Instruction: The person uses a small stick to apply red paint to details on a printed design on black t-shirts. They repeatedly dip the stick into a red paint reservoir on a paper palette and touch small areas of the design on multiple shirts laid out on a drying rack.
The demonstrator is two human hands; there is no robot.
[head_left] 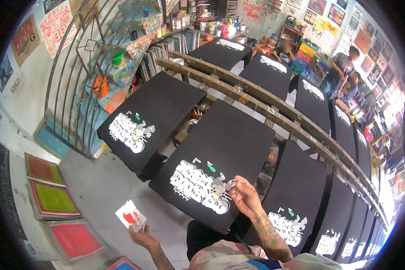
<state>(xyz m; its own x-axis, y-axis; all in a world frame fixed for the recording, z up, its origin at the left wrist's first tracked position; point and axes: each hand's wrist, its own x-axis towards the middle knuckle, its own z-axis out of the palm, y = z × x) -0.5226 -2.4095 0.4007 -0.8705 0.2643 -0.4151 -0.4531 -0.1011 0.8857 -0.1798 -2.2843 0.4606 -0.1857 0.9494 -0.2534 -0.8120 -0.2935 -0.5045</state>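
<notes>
A square white sheet [122,210] with red paint on it rests in my left hand [143,238] at the lower left, over the tiled floor. My right hand [245,198] pinches a small, thin, pale item [235,183], too small to make out, at the right edge of a white print [194,192] with gray and green details. This print lies on a black shirt [216,135] spread on a board in front of me. Similar printed black shirts lie to its left [153,112] and right [297,175].
Long wooden rails [261,108] run between rows of shirts. Railed, paint-stained steps [117,76] stand at left, paint jars [218,29] at the back, and colored screens [76,238] lean at lower left. Several other people are at the back right, one standing [337,72].
</notes>
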